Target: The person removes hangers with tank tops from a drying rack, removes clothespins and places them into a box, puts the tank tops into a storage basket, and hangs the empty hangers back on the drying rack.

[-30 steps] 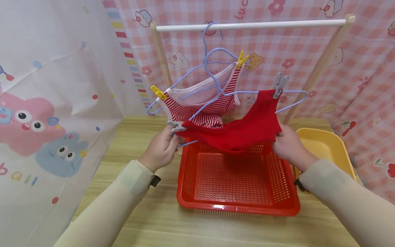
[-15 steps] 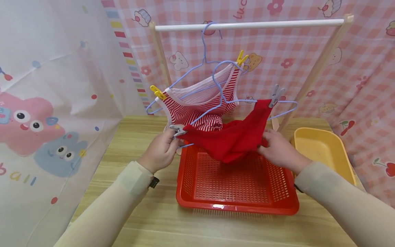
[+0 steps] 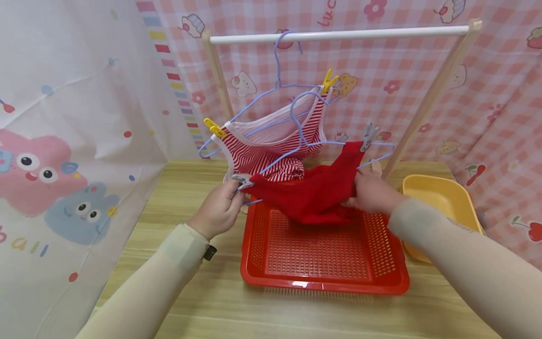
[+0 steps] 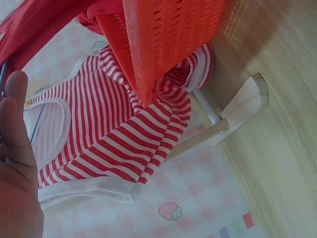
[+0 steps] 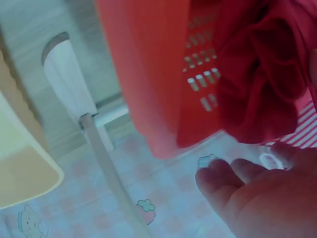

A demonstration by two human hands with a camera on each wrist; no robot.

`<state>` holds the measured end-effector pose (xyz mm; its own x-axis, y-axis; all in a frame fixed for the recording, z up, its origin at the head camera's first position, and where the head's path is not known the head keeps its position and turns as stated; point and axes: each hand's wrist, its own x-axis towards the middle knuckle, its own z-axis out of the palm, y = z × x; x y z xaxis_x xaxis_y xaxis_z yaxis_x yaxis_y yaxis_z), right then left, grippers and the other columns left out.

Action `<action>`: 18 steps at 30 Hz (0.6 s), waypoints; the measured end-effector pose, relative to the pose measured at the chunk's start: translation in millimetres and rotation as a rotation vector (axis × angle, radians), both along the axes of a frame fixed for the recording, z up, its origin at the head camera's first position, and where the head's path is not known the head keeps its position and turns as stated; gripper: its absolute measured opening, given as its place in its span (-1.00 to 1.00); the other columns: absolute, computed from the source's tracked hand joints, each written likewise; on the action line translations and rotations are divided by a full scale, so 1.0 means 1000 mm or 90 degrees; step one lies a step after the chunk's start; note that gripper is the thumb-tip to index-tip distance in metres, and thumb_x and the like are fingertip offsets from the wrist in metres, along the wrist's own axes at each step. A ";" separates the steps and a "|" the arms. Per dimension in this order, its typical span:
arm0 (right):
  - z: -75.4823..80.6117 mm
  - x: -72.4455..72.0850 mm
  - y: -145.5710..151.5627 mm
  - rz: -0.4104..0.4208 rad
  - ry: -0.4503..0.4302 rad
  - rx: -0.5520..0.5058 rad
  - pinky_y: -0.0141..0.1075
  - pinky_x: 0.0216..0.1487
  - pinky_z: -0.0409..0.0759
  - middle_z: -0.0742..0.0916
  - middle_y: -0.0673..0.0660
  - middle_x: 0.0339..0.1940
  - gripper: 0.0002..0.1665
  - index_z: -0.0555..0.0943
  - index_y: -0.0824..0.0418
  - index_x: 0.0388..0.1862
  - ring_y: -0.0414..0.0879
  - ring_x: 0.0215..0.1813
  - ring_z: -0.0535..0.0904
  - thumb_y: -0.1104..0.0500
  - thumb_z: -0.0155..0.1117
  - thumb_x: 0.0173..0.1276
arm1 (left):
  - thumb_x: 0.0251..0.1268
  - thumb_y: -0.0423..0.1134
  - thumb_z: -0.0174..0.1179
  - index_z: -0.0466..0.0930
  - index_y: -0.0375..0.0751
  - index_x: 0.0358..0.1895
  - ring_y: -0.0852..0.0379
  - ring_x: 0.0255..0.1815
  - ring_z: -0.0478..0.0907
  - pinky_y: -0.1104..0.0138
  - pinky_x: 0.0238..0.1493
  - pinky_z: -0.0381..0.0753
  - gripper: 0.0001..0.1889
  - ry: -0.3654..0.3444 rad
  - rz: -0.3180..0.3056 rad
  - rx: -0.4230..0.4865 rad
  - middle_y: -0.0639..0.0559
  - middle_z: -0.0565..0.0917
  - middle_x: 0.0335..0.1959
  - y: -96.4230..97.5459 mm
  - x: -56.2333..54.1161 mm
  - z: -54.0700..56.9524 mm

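My left hand [image 3: 215, 209] grips the left end of a blue hanger [image 3: 300, 127], beside a grey clothespin [image 3: 243, 181]. A red sleeveless top [image 3: 313, 200] hangs tilted from this hanger; another grey clothespin [image 3: 369, 136] pins its right strap. At the garment's right side is my right hand [image 3: 372, 190], its fingers partly behind the cloth. In the right wrist view these fingers [image 5: 218, 181] lie loosely bent below the bunched red fabric [image 5: 267, 74]. Behind hangs a red-and-white striped top [image 3: 271, 150] on a second blue hanger, held by yellow clothespins [image 3: 214, 128].
A white rod [image 3: 338, 34] on a wooden stand carries the striped top's hanger. Under the red garment sits a red perforated basket [image 3: 323, 286]. To its right stands a yellow tray [image 3: 440, 188]. A patterned curtain backs the wooden table [image 3: 203, 292].
My right hand has moved left along the red top. The garment's right side and hanger have dropped and shifted left, and the cloth is more bunched. My left hand has barely moved.
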<state>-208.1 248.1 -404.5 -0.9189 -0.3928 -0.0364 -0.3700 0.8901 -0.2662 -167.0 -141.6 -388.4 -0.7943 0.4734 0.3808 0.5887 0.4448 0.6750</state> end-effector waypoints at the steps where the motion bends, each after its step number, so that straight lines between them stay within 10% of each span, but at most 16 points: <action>1: -0.001 -0.003 0.000 0.006 0.002 0.015 0.28 0.52 0.32 0.74 0.44 0.05 -0.31 0.60 0.45 0.09 0.42 0.44 0.43 -0.05 0.57 0.23 | 0.59 -0.48 -0.09 0.49 -0.29 0.30 -0.08 -0.13 0.81 0.15 -0.05 0.81 -0.66 -0.001 0.003 -0.004 -0.20 0.73 0.12 0.000 0.000 -0.001; 6: -0.005 -0.013 -0.001 0.025 0.003 0.046 0.15 0.27 0.60 0.76 0.27 -0.39 -0.54 0.66 0.36 -0.30 0.36 0.05 0.67 -0.04 0.55 0.23 | 0.61 -0.46 -0.10 0.49 -0.30 0.28 -0.11 -0.08 0.79 0.17 -0.01 0.81 -0.67 -0.016 -0.001 -0.015 -0.19 0.71 0.14 0.001 -0.001 -0.004; 18: -0.008 -0.019 -0.003 0.028 0.042 0.052 0.19 -0.05 0.70 0.75 0.26 -0.45 -0.71 0.68 0.28 -0.46 0.28 -0.26 0.73 0.10 0.36 0.38 | 0.63 -0.42 -0.11 0.47 -0.29 0.28 -0.04 -0.07 0.77 0.16 0.00 0.80 -0.69 -0.024 0.012 -0.033 -0.20 0.71 0.13 0.002 0.001 -0.004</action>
